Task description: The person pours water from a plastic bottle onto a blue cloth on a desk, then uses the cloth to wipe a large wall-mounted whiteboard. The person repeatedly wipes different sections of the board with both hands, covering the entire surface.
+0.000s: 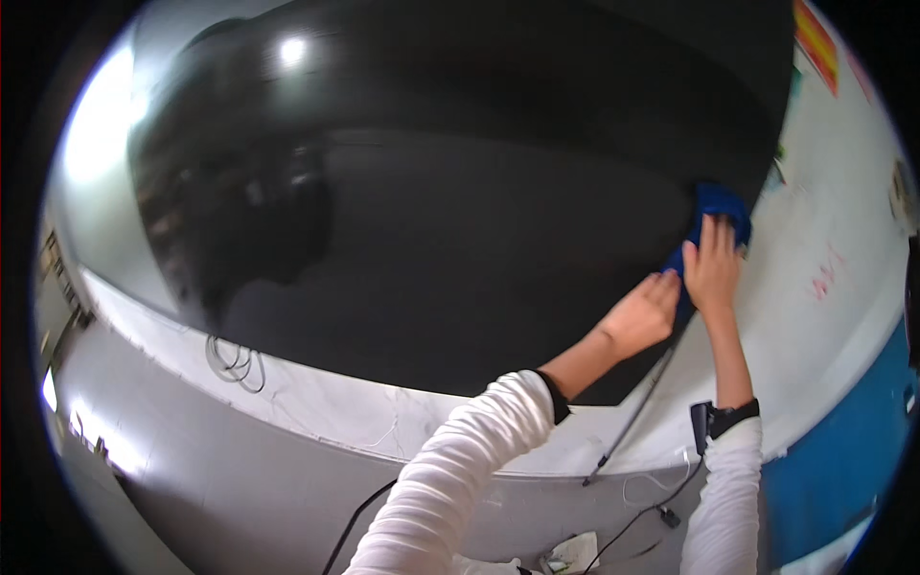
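Note:
A large, glossy dark panel (467, 237), probably a screen, fills most of the view and reflects bright light. At its right edge lies a blue cloth (721, 200). My right hand (713, 266) is laid on the cloth with its fingers extended, pressing it against the panel. My left hand (650, 309) is just left and below, its fingertips at the lower part of the same cloth; whether it grips the cloth is hard to tell. A thin dark pole (636, 410) slants down and left from below the hands.
A coiled cable (233, 363) hangs below the panel at left. Dark cables run near the floor, one with a plug (669, 517). A whitish wall (819, 215) with red marks is at right, above a blue surface (834, 431). White papers (575, 553) lie at the bottom.

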Demonstrator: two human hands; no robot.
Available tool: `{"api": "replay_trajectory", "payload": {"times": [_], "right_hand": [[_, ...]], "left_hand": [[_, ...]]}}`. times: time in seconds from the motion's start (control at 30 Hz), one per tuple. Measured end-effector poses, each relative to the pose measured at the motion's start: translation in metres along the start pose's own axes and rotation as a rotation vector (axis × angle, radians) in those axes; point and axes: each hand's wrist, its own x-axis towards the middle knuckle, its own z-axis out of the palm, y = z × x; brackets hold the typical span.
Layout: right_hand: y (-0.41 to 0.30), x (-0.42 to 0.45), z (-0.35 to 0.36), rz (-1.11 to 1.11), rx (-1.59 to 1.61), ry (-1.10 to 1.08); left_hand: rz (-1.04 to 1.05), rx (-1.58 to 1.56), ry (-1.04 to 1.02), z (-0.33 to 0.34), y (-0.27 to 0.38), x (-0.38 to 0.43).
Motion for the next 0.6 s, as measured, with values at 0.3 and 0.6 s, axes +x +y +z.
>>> {"api": "replay_trajectory", "payload": {"times": [0.3, 0.6], "right_hand": [[0.028, -0.037, 0.006, 0.048, -0.009, -0.042], [0.039, -0.038, -0.003, -0.075, 0.041, -0.162]], "left_hand": [[0.054, -0.072, -0.13, 0.01, 0.026, 0.007], [0.247, 0.03, -0.326, 0.02, 0.021, 0.012]]}}
